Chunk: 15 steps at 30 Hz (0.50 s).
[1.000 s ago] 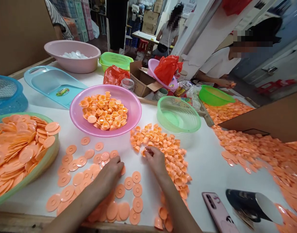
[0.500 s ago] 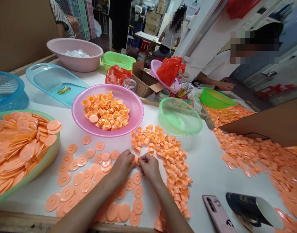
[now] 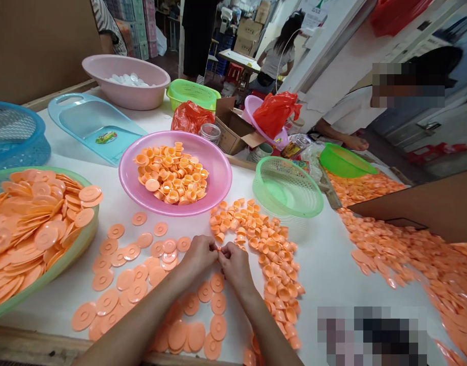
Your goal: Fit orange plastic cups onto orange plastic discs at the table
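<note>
**Two hands pinch one small orange piece**

Head view: the left hand (image 3: 199,255) and the right hand (image 3: 235,265) meet fingertip to fingertip low over the white bench (image 3: 332,254). Each grip is clenched on the same small orange plastic piece (image 3: 217,249). It sits between the two hands, and the fingers hide most of it, so its exact shape cannot be told.

Below and to the left of the left grip, flat round orange plastic discs (image 3: 136,291) lie spread on the bench. Just right of the right grip runs a loose heap of small orange plastic cups (image 3: 269,254). Beyond both grips stands a round pink plastic bowl (image 3: 220,170) holding more such cups. Well to the left of the left grip, a pale green plastic bowl (image 3: 84,244) is piled with discs.
</note>
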{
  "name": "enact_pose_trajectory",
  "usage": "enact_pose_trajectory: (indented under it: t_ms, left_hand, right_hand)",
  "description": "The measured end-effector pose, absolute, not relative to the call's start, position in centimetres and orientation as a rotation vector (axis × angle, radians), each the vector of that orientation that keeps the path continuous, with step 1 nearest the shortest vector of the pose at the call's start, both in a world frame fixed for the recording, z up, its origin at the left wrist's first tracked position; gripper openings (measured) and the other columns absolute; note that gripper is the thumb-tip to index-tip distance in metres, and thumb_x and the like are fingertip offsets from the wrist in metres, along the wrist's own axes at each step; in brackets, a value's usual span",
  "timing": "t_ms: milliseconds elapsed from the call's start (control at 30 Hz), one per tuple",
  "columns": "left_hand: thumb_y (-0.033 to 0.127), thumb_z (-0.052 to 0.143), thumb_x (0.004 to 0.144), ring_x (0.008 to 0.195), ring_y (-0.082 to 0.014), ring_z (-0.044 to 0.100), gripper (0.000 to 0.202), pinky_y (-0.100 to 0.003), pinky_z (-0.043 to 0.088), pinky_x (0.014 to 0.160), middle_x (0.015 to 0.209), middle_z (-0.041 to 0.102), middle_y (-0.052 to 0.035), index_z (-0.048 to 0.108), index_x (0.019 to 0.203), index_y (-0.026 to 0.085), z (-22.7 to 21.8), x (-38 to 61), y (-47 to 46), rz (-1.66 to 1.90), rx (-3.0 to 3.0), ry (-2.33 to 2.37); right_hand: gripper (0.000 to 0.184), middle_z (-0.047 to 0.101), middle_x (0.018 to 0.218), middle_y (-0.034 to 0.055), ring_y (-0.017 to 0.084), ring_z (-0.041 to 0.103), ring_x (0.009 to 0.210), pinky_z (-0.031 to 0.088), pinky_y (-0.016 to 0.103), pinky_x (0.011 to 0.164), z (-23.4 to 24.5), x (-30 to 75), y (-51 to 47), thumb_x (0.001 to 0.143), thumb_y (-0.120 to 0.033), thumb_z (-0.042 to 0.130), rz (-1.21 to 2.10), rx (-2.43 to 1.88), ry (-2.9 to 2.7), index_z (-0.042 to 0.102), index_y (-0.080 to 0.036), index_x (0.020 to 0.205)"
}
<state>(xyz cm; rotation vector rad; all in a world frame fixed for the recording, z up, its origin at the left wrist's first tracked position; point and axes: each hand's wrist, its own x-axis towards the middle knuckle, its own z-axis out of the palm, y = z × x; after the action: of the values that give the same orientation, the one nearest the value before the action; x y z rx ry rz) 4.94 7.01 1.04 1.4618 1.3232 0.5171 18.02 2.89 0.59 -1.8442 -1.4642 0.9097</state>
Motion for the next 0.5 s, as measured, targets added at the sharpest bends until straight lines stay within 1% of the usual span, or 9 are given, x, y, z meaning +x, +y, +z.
enact_pose_trajectory:
  t_ms: [133,233,300,400,433,500]
  left_hand:
    - [0.016,0.050,0.069,0.055,-0.0114,0.051,0.015,-0.022,0.032,0.052,0.053,0.055,0.0023,0.059,0.057,0.015,0.5,4.7,6.3,0.529,1.407,1.309]
    - [0.019,0.047,0.074,0.048,-0.0110,0.050,0.018,-0.022,0.033,0.049,0.049,0.054,0.0032,0.059,0.062,0.016,0.4,4.6,5.8,0.528,1.377,1.301]
    - [0.018,0.048,0.075,0.045,-0.0109,0.051,0.017,-0.021,0.033,0.047,0.048,0.053,0.0031,0.059,0.061,0.016,0.7,4.7,5.5,0.537,1.387,1.297]
    - [0.014,0.050,0.072,0.044,-0.0106,0.051,0.015,-0.021,0.034,0.046,0.047,0.052,0.0030,0.057,0.059,0.015,1.9,4.7,5.3,0.580,1.424,1.320]
    - [0.014,0.050,0.072,0.043,-0.0104,0.051,0.014,-0.021,0.034,0.046,0.047,0.052,0.0033,0.058,0.060,0.015,2.6,4.5,5.3,0.603,1.425,1.335]
    - [0.019,0.051,0.077,0.042,-0.0105,0.052,0.014,-0.021,0.039,0.046,0.048,0.053,0.0036,0.062,0.070,0.015,4.5,3.5,5.7,0.723,1.357,1.345]
  right_hand:
    - [0.014,0.058,0.056,0.0000,0.015,0.053,0.054,0.039,0.024,0.049,0.5,17.6,3.0,0.076,-0.023,0.053,0.882,-1.833,-1.461,0.052,-0.021,0.062]
    - [0.012,0.059,0.057,0.0002,0.015,0.055,0.056,0.041,0.023,0.049,0.2,17.3,2.8,0.076,-0.024,0.053,0.929,-1.811,-1.403,0.054,-0.021,0.065]
    - [0.013,0.061,0.059,0.0006,0.016,0.056,0.057,0.042,0.024,0.050,0.4,17.3,2.6,0.078,-0.026,0.053,0.944,-1.780,-1.386,0.056,-0.020,0.067]
    - [0.020,0.060,0.055,0.0002,0.015,0.054,0.049,0.043,0.025,0.048,1.3,18.6,2.5,0.083,-0.031,0.052,1.063,-1.736,-1.424,0.063,-0.019,0.072]
    - [0.022,0.061,0.056,0.0010,0.016,0.055,0.049,0.044,0.026,0.050,1.8,19.3,2.5,0.084,-0.033,0.052,1.046,-1.737,-1.434,0.066,-0.019,0.073]
    - [0.022,0.066,0.068,0.0045,0.019,0.061,0.061,0.048,0.030,0.059,2.6,20.9,2.5,0.083,-0.033,0.053,0.844,-1.772,-1.462,0.069,-0.019,0.078]
